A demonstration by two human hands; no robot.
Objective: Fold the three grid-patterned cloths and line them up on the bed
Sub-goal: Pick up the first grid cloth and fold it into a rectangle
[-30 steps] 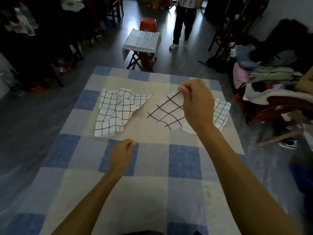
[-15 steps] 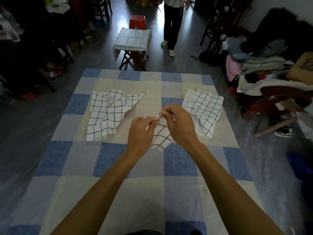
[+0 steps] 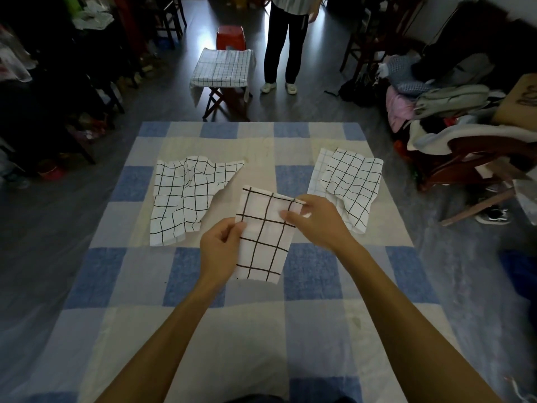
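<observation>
Three white cloths with black grid lines are over the blue-and-cream checked bed point(image 3: 313, 338). The middle cloth point(image 3: 263, 245), with a wide grid, hangs spread between my hands above the bed. My left hand point(image 3: 219, 251) pinches its left edge. My right hand point(image 3: 315, 221) pinches its upper right corner. A crumpled cloth point(image 3: 186, 199) lies flat on the bed to the left. Another rumpled cloth point(image 3: 350, 184) lies to the right, partly behind my right hand.
Past the far edge of the bed stands a small folding table point(image 3: 223, 68) with a grid cover, a red stool point(image 3: 230, 36) behind it. A person's legs point(image 3: 286, 45) stand beside it. Piled clothes and a chair point(image 3: 465, 132) crowd the right side; dark furniture lines the left.
My right hand carried the wide-grid cloth from the right cloth toward me. My left hand rose and took its left edge. The cloth now hangs spread between both hands.
</observation>
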